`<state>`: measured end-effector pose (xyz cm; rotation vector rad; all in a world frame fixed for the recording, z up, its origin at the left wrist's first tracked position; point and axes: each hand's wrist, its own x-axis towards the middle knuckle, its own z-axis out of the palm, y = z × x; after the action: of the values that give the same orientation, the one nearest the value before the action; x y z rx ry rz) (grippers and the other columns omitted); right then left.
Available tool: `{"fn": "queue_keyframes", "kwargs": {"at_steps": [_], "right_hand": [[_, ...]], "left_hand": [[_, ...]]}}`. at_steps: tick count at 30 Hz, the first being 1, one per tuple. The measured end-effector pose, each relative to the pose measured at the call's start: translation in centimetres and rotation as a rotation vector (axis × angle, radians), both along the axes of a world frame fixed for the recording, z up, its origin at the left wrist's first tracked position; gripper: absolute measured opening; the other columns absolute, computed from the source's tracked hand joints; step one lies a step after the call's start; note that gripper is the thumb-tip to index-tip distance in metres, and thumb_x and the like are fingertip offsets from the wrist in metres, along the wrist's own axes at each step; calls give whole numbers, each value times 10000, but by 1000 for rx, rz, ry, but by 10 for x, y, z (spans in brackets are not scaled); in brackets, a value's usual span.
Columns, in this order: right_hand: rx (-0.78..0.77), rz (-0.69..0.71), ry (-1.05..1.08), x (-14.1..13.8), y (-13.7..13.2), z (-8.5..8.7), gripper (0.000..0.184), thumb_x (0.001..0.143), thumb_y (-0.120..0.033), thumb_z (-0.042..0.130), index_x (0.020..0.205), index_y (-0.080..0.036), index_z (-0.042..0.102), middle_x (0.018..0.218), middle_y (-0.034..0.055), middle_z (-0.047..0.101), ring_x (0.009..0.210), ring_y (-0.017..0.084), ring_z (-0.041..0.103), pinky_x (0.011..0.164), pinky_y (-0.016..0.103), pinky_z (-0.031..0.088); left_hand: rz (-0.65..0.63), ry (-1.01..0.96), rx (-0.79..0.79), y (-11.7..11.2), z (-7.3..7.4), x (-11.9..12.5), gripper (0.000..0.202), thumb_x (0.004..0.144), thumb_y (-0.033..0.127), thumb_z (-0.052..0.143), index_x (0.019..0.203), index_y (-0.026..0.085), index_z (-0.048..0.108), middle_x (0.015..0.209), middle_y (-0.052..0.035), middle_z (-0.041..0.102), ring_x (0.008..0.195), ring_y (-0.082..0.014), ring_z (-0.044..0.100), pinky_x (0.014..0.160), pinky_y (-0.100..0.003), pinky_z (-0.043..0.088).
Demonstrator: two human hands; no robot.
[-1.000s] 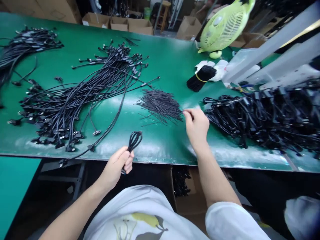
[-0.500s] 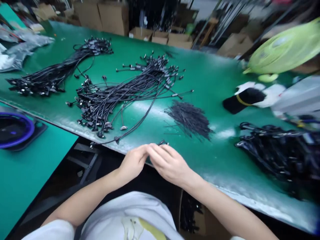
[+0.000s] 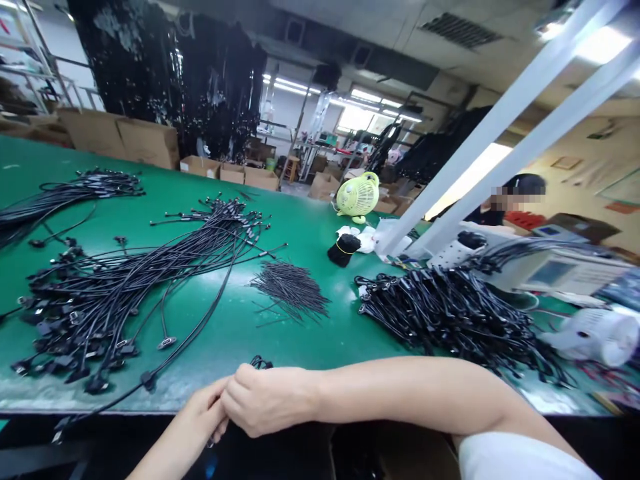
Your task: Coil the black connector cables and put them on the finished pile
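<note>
My left hand [image 3: 206,408] and my right hand [image 3: 265,400] meet at the near edge of the green table. Both are closed around a black cable [image 3: 261,363], of which a small loop shows beyond my right hand and a dark end below my fingers. The rest is hidden in my hands. Just past them lies a pile of thin black ties [image 3: 291,291]. To the left spreads a loose bunch of black cables [image 3: 165,267] with plugs at both ends; one cable hangs over the table edge. At right lies a heap of bundled black cables [image 3: 445,320].
A second cable bunch [image 3: 65,197] lies at far left. Beyond the ties stand a banded black bundle [image 3: 343,249] and a yellow-green fan [image 3: 358,196]. White posts [image 3: 480,127] rise at right. Cardboard boxes [image 3: 150,143] line the far edge. A person [image 3: 493,207] is behind at right.
My view has lifted and swung right, bringing the cable heap, white posts and another person into view. My hands stay together, now with the right hand over the left.
</note>
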<state>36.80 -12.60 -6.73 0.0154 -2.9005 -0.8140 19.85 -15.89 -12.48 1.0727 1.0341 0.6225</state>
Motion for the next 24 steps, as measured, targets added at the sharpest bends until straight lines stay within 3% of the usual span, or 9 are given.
{"fn": "queue_keyframes", "kwargs": {"at_steps": [2,4,6,9,14,16,19,21,24], "right_hand": [[38,-47,-7,-1,-2,-2,262,870,-72,443,674,-135,603,636,26,485,564,129,437,512,309,228],[66,-116,9,-2,-4,-2,247,869,-75,439,683,-134,591,624,25,475,548,130,422,506,311,225],[82,-210,55,-3,-4,0,217,872,-87,437,715,-131,581,640,29,480,554,135,425,500,308,226],[65,-394,216,-7,-2,-1,161,856,-108,432,775,-130,569,670,26,474,555,144,407,486,307,216],[-161,-656,714,-24,-8,-16,169,846,-129,383,734,-188,496,669,29,502,594,164,413,527,317,267],[-339,-705,860,-26,-13,-20,191,891,-157,372,739,-194,481,695,26,547,619,152,436,568,303,310],[-581,-711,903,-18,-12,-19,249,955,-217,368,726,-197,464,688,0,555,621,128,454,592,275,335],[-557,-747,918,-9,-7,-15,275,964,-226,374,703,-197,458,662,-7,530,620,131,441,587,277,322],[-350,-772,906,-4,-6,-11,251,926,-198,388,688,-199,467,648,8,507,617,152,401,576,306,285]], "left_hand": [[53,0,34,-3,-3,-1,295,752,290,650,1019,178,708,622,17,599,561,-134,507,550,-233,408],[152,-21,30,-4,-3,-1,384,715,223,631,1091,201,708,926,-47,715,845,-200,637,779,-292,506],[289,-74,-32,-4,-1,2,443,709,237,618,1144,201,696,1220,-86,674,1170,-257,584,1033,-368,434],[478,-219,-100,-1,6,13,480,756,339,627,1213,194,663,1365,-98,598,1345,-274,462,1157,-424,318],[514,-415,-48,14,23,20,493,825,584,581,1094,197,725,1209,-91,693,1234,-279,557,1104,-441,404],[464,-354,45,19,30,10,500,792,637,594,965,199,762,1108,-92,719,1134,-292,600,1040,-438,454],[396,-84,384,18,36,-5,457,738,664,631,756,233,782,967,-80,696,996,-280,602,950,-379,484],[295,54,554,12,34,-6,470,762,670,594,651,249,772,837,-78,648,845,-250,592,848,-347,499],[175,28,490,8,25,2,515,768,698,558,634,242,754,699,-59,600,669,-218,558,704,-334,503]]}}
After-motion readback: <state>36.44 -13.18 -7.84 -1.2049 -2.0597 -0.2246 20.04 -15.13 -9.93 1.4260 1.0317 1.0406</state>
